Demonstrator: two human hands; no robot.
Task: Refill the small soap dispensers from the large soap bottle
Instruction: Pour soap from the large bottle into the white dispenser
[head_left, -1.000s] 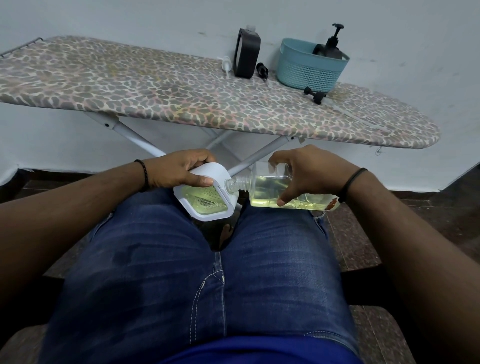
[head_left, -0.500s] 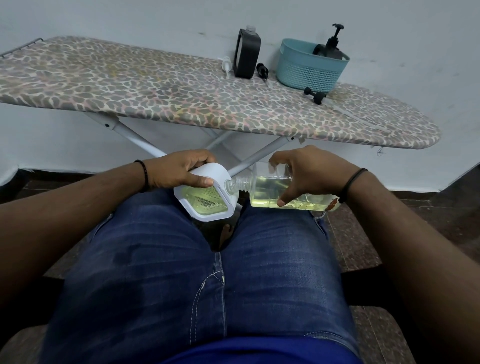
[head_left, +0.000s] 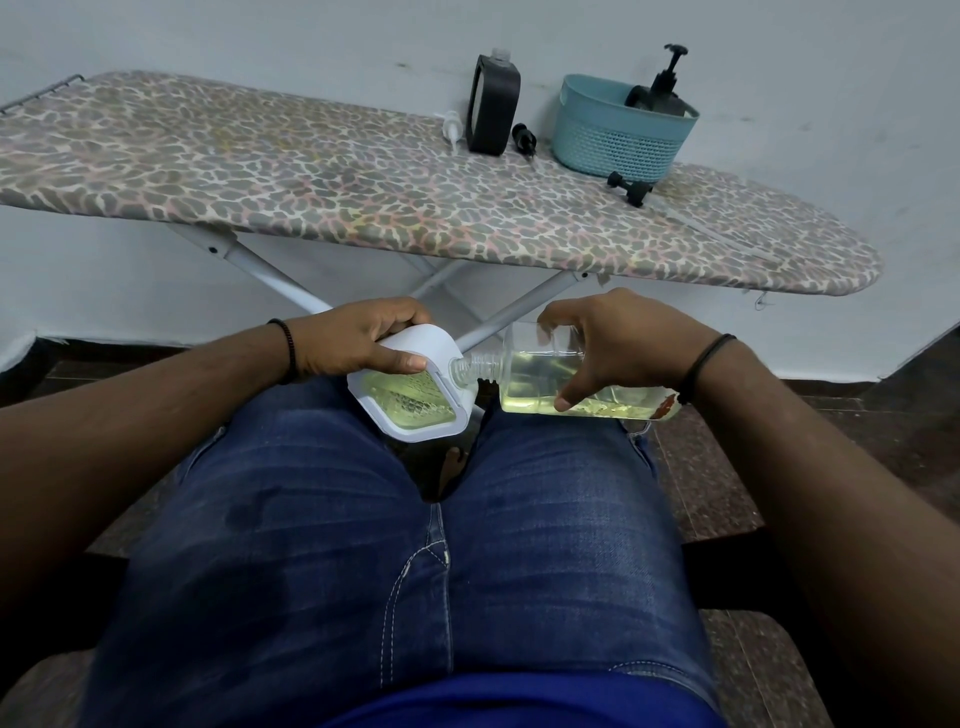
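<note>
Above my knees, my left hand (head_left: 358, 340) grips a small white soap dispenser (head_left: 413, 387) with a clear window showing yellow-green soap. My right hand (head_left: 613, 338) holds a clear large soap bottle (head_left: 540, 382), tipped on its side and partly filled with yellow liquid. The bottle's open threaded neck (head_left: 470, 370) meets the dispenser's upper right corner. On the ironing board stands a black dispenser (head_left: 491, 106) with its top off. Another black pump dispenser (head_left: 662, 88) sits in the teal basket (head_left: 618, 135).
The leopard-print ironing board (head_left: 337, 187) spans the view in front of me, against a pale wall. Loose pump heads lie on it: a white one (head_left: 453, 129), a black one (head_left: 523, 138) and another black one (head_left: 629, 188). The board's white crossed legs (head_left: 498, 312) stand behind my hands.
</note>
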